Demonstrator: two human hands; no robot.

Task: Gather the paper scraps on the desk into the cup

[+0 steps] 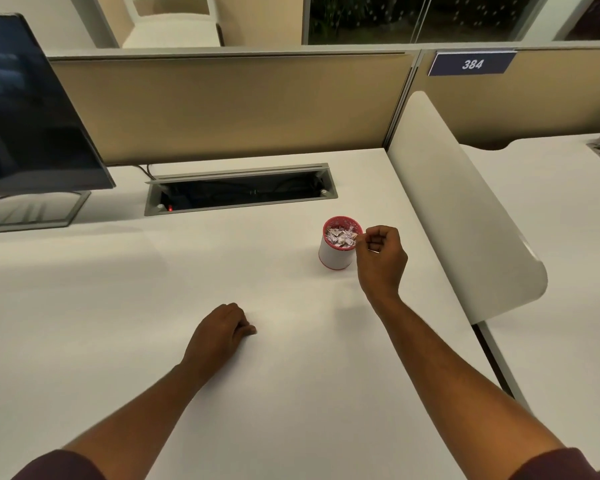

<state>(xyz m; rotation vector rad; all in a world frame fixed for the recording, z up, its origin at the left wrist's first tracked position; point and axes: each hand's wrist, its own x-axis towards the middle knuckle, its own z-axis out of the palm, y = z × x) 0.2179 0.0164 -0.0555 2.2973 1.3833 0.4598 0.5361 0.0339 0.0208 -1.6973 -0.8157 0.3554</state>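
Right hand (381, 252) grip pinched at cup (338, 244) rim.

an open-plan office workstation

a white surface (153, 289) sits behind tan cubicle partitions (229, 105), one bearing a number plate (471, 64) reading 384; a monitor (32, 116) stands at the left, a cable tray (241, 192) is recessed into it, and a white divider (458, 209) separates the neighbouring seat.

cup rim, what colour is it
Red, over a white wall; the cup shows best in the head view.
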